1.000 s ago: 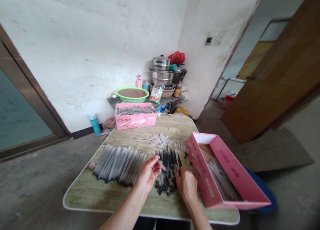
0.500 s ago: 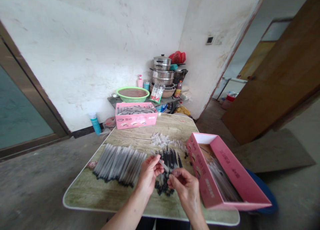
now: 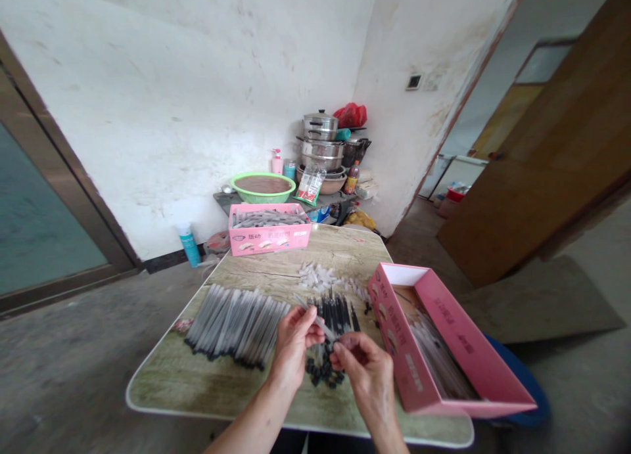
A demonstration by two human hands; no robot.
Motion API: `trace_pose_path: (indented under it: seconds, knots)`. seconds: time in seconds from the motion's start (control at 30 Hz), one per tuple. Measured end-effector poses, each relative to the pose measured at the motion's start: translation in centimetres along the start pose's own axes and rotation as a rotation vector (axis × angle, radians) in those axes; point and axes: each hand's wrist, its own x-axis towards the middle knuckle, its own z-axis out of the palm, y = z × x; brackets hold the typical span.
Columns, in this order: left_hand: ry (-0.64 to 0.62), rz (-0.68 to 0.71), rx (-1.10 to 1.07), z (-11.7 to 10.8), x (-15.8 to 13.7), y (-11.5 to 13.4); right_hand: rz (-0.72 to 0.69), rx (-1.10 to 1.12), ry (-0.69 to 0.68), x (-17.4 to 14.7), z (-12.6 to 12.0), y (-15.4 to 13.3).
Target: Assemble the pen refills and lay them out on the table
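My left hand point(image 3: 294, 342) is closed round a translucent pen barrel point(image 3: 323, 327), which slants down to the right between my hands. The fingertips of my right hand point(image 3: 367, 368) pinch its near end; any small part between them is hidden. Under and behind my hands lie black-tipped pen parts point(image 3: 338, 313) and a cluster of small black plugs point(image 3: 325, 374). To the left, many clear barrels point(image 3: 236, 322) with black ends lie side by side. Beyond my hands is a loose heap of small whitish caps point(image 3: 315, 275).
A pink box point(image 3: 444, 349) with clear tubes inside stands along the right edge of the wood-patterned table point(image 3: 197, 391). Another pink box point(image 3: 269, 237), full of pen parts, sits at the far edge. Behind it are a green basin point(image 3: 261, 188) and stacked pots point(image 3: 321, 153).
Both hands stay nearly in place, with the barrel still held between them. The view has shifted very slightly.
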Motion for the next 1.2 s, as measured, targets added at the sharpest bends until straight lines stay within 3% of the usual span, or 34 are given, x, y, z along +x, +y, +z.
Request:
trace_pose_path:
  seconds: [0.4,0.6,1.03,1.2]
  knots:
    - [-0.026,0.069,0.079,0.8,-0.7,0.7,0.040,0.085,0.010,0.1,-0.2,-0.2]
    - [0.020,0.113,0.112,0.8,-0.7,0.6,0.083,0.178,0.073,-0.1,-0.2,-0.1]
    - [0.006,0.159,0.058,1.3,-1.2,0.2,0.031,-0.106,0.060,-0.2,0.2,-0.3]
    - [0.011,0.148,0.053,1.3,-1.1,0.2,0.005,-0.087,0.042,-0.3,-0.1,-0.1]
